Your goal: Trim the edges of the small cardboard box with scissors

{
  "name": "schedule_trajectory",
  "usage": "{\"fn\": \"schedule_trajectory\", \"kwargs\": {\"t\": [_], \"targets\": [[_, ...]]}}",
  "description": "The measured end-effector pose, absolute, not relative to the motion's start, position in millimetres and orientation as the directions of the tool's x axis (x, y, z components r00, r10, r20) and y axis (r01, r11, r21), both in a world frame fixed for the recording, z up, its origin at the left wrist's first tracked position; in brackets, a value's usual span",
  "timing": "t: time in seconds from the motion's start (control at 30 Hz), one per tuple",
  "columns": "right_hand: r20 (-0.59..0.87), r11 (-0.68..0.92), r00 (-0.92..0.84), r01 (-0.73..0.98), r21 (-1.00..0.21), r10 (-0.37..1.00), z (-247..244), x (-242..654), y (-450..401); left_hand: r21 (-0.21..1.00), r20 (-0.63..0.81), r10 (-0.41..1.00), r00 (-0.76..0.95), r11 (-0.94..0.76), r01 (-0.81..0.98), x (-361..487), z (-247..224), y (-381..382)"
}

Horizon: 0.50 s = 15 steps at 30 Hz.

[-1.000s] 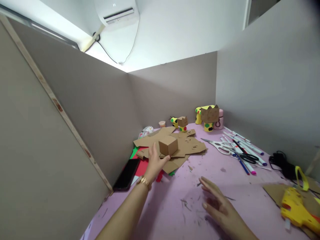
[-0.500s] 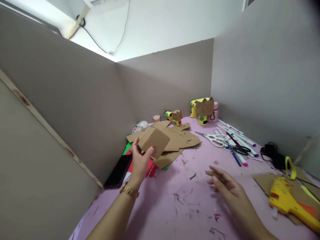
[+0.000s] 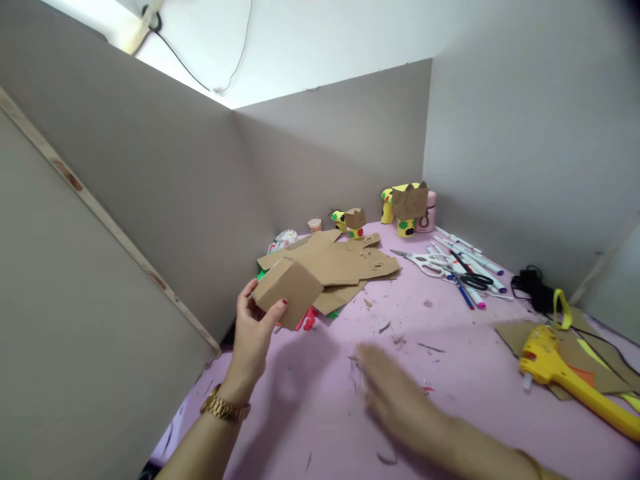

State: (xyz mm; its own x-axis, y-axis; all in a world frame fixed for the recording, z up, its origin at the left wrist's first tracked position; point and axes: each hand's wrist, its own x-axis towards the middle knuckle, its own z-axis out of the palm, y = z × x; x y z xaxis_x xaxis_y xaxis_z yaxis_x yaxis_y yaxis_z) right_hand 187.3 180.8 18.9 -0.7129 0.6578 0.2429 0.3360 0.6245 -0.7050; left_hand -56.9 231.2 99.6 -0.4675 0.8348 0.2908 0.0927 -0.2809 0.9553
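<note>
A small folded cardboard box (image 3: 295,287) is held up at the left by my left hand (image 3: 255,327), its thumb on the near face and its fingers behind. Over the middle of the pink table (image 3: 340,400) my right hand (image 3: 400,400) is smeared by motion. Its fingers cannot be made out, nor whether anything is in them. Dark scraps lie on the table around it. Flat cardboard pieces (image 3: 340,263) are piled just beyond the box, with red and green bits under their edge.
White scissors (image 3: 425,262), black-handled scissors (image 3: 475,281) and several markers (image 3: 470,253) lie at the right. A yellow glue gun (image 3: 555,367) rests on cardboard at the near right. Yellow spotted figures with cardboard heads (image 3: 410,202) stand at the back. Grey partitions (image 3: 330,153) enclose the table.
My right hand has swung left and become blurred. My left hand, still holding the cardboard box, has moved left and slightly nearer. The view has shifted a little.
</note>
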Motion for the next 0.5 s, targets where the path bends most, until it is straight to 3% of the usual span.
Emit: {"fn": "schedule_trajectory", "kwargs": {"t": [0.5], "targets": [[0.304,0.654,-0.649,0.401,-0.642,0.697,15,199,184,0.975,0.221,0.849,-0.480,-0.209,0.079,-69,91,213]]}}
